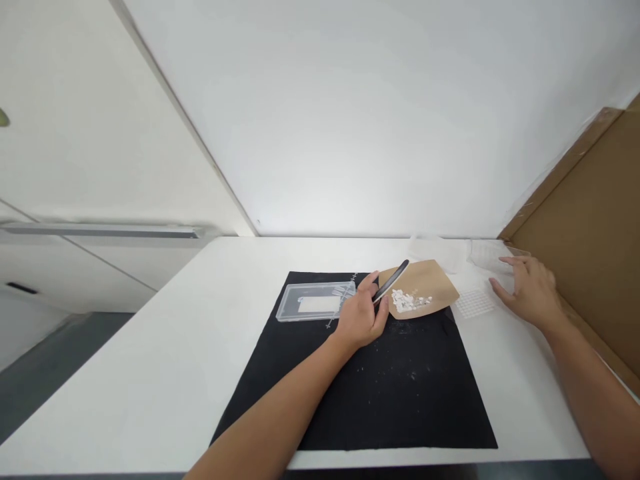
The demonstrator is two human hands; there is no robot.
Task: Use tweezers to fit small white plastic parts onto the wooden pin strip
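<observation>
My left hand (361,313) is closed around a slim black tool with a pale edge (393,280). The tool slants up to the right, and its kind cannot be made out. Beside it lies a tan paper sheet (434,283) bearing a heap of small white pieces (404,300). My right hand (529,290) is over the right side, thumb and fingers apart, by a clear plastic piece (486,253). Whether the fingertips touch that plastic is hard to tell. A white gridded sheet (475,304) lies just left of this hand.
A black mat (395,400) covers part of the white table (125,380). On the mat's far left sits a clear plastic case (287,307) with a pale block inside. Translucent plastic (434,252) lies near the wall, and a cardboard panel (595,220) stands at the right.
</observation>
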